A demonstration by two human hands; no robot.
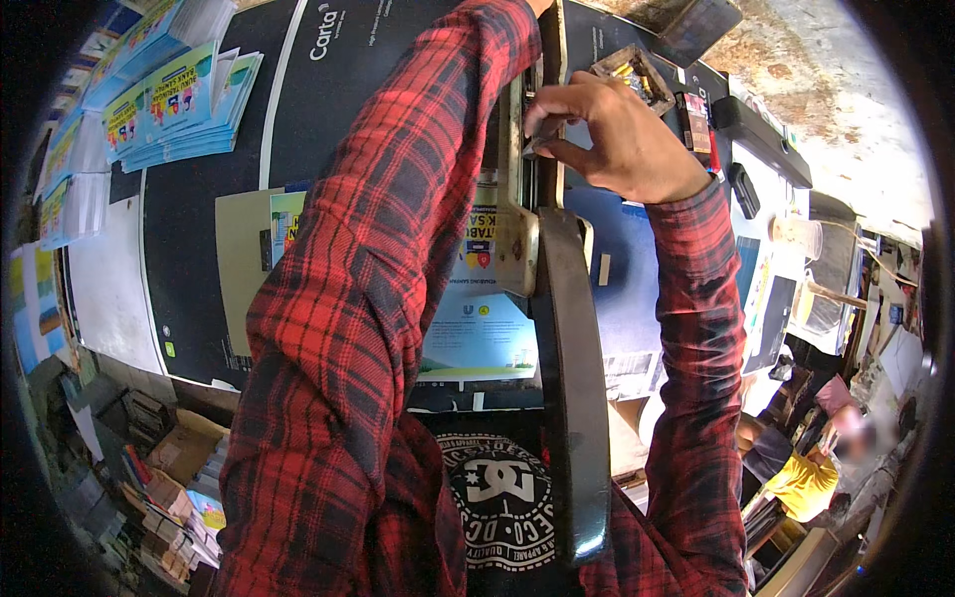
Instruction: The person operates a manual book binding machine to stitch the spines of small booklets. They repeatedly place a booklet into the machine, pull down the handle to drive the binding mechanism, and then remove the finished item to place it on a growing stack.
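A large long-arm stapler (575,388) with a dark, glossy handle lies lengthwise before me, its worn metal channel pointing away. At that channel, my right hand (632,139) is closed in a pinch. Thumb and forefinger grip a small grey metal strip (534,146) that looks like staples, partly hidden by the fingers. My left arm reaches to the far end of the stapler. Only a sliver of my left hand (539,5) shows at the top edge, and its fingers are out of sight. A light-blue printed booklet sheet (479,338) lies beneath and beside the stapler.
Stacks of colourful booklets (169,109) stand at the far left. Beyond my right hand are a small wooden box (655,82) with small items, a long black bar-shaped object (764,139) and a small black object (743,191). A person in yellow (804,488) sits at the lower right.
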